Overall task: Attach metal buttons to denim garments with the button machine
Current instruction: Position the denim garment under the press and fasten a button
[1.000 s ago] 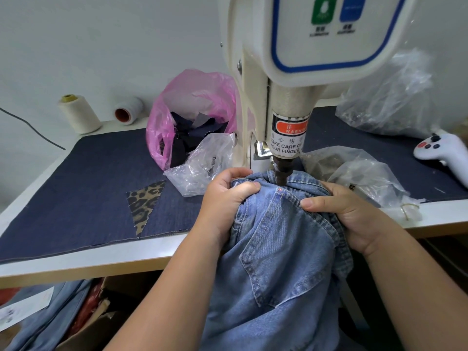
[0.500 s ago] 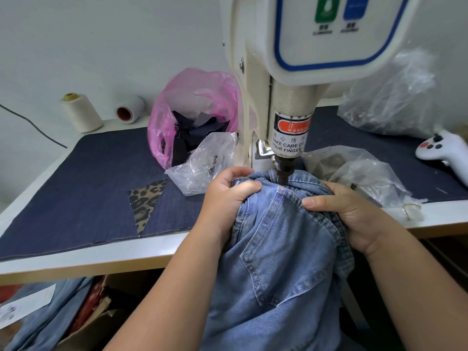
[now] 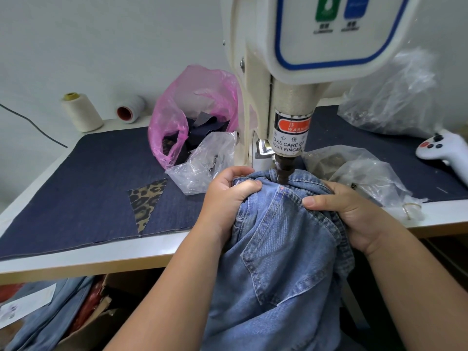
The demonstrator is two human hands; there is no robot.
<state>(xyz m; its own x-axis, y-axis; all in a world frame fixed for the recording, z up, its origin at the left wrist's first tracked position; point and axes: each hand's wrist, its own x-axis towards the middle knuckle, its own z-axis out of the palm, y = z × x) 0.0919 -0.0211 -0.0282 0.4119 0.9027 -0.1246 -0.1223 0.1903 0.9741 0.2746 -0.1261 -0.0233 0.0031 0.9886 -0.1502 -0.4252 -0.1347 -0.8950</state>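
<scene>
Plain pale wall [image 3: 101, 46] behind, flat even light, no hard shadows. White table [image 3: 83, 252] with a wood-coloured front edge, mostly covered by a dark denim mat [image 3: 83, 193]; a leopard-print patch [image 3: 147, 201] is set into the mat near the front edge. Back-left corner: cream thread cone [image 3: 81, 111] upright, white spool [image 3: 130, 108] on its side just beside it. Thin dark cable [image 3: 33, 127] runs across the wall at left. Under the table, left: cardboard box [image 3: 93, 323], loose blue fabric [image 3: 48, 320], white paper [image 3: 25, 304].
</scene>
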